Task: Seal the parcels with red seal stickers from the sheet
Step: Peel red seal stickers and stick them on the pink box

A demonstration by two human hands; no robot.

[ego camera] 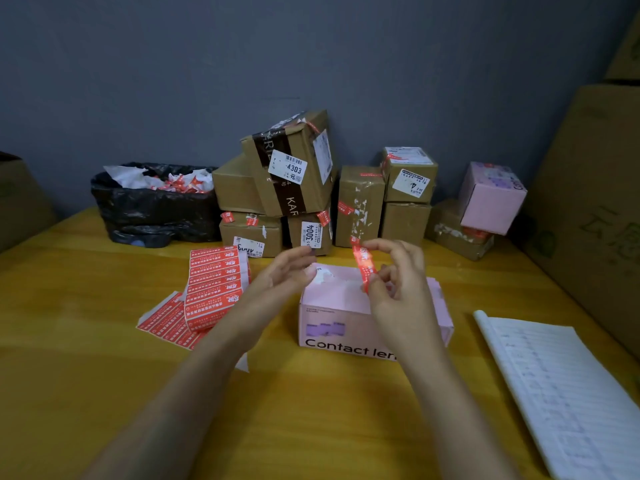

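Observation:
A pink parcel box (pixel 337 318) printed "Contact lens" lies on the yellow table in front of me. My right hand (pixel 398 282) hovers over its top and pinches a red seal sticker (pixel 363 265) that stands upright between the fingertips. Left of the sticker, my left hand (pixel 284 277) is raised over the box's left end with relaxed fingers and holds nothing. The folded sheet of red seal stickers (pixel 213 285) lies on the table to the left of the box.
Several brown cardboard parcels (pixel 287 181) are stacked at the back against the grey wall, with a pink box (pixel 491 197) at the right. A black bin bag (pixel 152 206) of sticker scraps sits back left. A lined notebook (pixel 561 386) lies at right beside large cartons (pixel 595 216).

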